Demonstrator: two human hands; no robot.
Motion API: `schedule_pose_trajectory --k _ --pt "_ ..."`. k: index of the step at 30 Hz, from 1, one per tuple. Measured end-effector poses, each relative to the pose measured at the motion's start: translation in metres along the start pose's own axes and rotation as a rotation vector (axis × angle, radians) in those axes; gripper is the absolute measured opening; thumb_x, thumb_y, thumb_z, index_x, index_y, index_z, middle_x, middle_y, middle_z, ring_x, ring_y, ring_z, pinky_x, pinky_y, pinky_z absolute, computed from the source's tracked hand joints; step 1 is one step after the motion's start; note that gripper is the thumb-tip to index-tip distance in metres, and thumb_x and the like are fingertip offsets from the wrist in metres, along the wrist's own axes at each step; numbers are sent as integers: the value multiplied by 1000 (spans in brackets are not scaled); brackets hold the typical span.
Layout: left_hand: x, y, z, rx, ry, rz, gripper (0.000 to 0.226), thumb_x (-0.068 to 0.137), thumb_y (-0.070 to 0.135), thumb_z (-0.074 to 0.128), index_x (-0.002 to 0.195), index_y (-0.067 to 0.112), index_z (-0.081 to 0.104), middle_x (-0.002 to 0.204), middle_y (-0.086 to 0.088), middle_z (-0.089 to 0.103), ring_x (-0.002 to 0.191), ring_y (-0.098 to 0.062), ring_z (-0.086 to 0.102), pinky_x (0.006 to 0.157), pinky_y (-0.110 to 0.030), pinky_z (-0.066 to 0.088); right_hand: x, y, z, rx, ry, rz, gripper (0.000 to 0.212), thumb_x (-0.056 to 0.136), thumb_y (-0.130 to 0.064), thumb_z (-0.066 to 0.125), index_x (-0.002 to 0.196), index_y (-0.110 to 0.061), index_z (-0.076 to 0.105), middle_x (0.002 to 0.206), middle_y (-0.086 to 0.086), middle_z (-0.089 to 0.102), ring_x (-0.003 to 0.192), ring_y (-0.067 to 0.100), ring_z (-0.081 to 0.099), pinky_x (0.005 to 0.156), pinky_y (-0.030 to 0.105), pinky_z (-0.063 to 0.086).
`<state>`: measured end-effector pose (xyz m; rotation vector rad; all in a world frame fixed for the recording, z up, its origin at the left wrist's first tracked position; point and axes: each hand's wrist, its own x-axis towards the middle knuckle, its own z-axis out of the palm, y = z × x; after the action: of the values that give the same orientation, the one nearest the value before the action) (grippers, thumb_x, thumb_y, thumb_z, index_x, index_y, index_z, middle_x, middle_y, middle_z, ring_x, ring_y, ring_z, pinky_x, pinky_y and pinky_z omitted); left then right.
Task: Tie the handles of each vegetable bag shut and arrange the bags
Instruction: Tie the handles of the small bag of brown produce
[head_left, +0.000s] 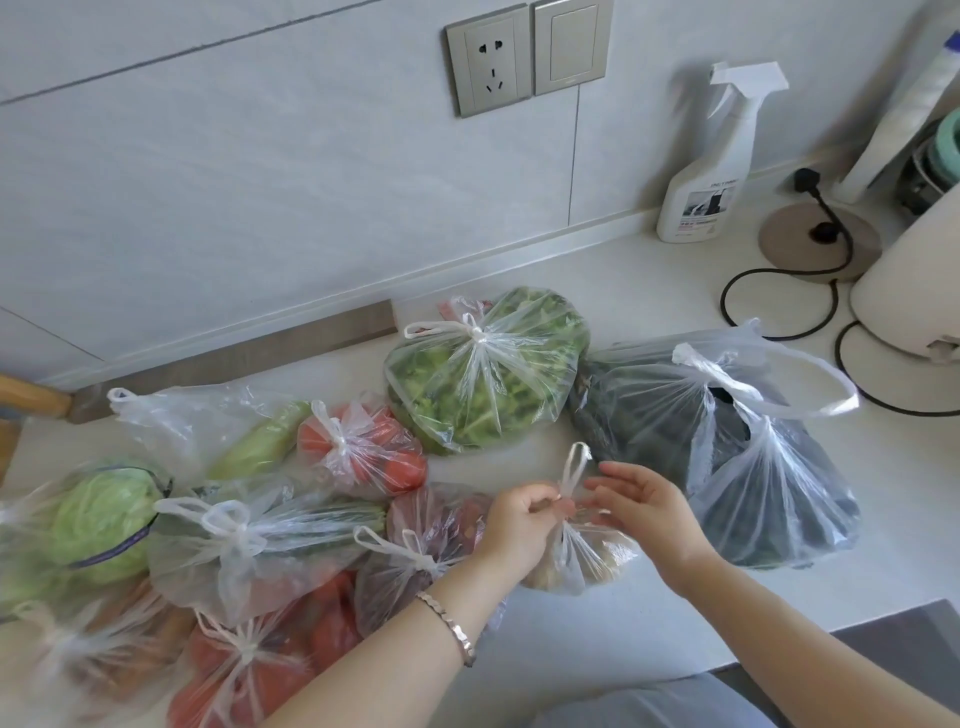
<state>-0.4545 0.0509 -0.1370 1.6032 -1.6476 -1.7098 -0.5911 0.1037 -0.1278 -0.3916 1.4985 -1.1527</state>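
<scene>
the largest thing near the fingers was the bag of dark leaves, just beyond and to the right of the right hand. its two handles lay loose and unknotted, so it looked left to do. ahead of both hands, well apart from the fingertips, sat the bag of green leaves, knotted at its top.

smaller, directly beneath and between the hands, the small bag of brownish vegetables rested on the white counter. its gathered neck ran upright, ending in a handle loop that stood above the fingertips.

the left hand had its fingers curled and pinched the neck just under that loop. the right hand's fingers were spread and relaxed, grasping nothing, just to the right of the neck; whether they touched the plastic was too blurred to tell.

the knot lay between the two sets of fingertips, nearer the left. tightening would probably mean the right fingers closing leftward onto the upright loop.
</scene>
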Motion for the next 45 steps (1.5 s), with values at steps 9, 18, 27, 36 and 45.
schedule_pose_trajectory --k 9,18,27,36,45 --pt "-4 -1 -9 -122 56 52 16 87 15 60 78 26 67 78 3 57 59 -6 46 53 -5 40 7 14 21 -571 -187 -197 16 86 -15 61 81 -5 73 56 2 55 44 2 40 52 17 33" --pt "-8 -11 -29 112 -44 122 26 91 13 54 66 17 61 56 9 51 50 1 43 56 -12 36 8 14 21 -263 -132 51 34 92 -6 50 58 -7 53 42 -6 43 34 2 33 39 11 29" --pt "-5 30 -21 266 -32 343 25 93 20 49 89 3 68 71 2 67 73 -4 57 78 -21 44 16 12 24 -1119 -171 -354 51 94 -26 44 45 -25 32 44 -4 31 49 18 33 55 26 29" --pt "12 37 -6 413 -141 252 24 91 25 54 111 15 61 100 -2 66 90 -13 58 83 -25 45 14 7 12 -566 -245 -46 35 88 -9 55 54 -10 51 52 1 43 47 11 39 48 16 37" --pt "-2 3 -9 411 93 259 6 80 16 69 79 10 72 66 5 66 70 -15 64 69 -28 51 9 5 9 -229 -55 48 20 87 -10 60 70 -2 69 63 7 66 48 7 57 49 14 44"
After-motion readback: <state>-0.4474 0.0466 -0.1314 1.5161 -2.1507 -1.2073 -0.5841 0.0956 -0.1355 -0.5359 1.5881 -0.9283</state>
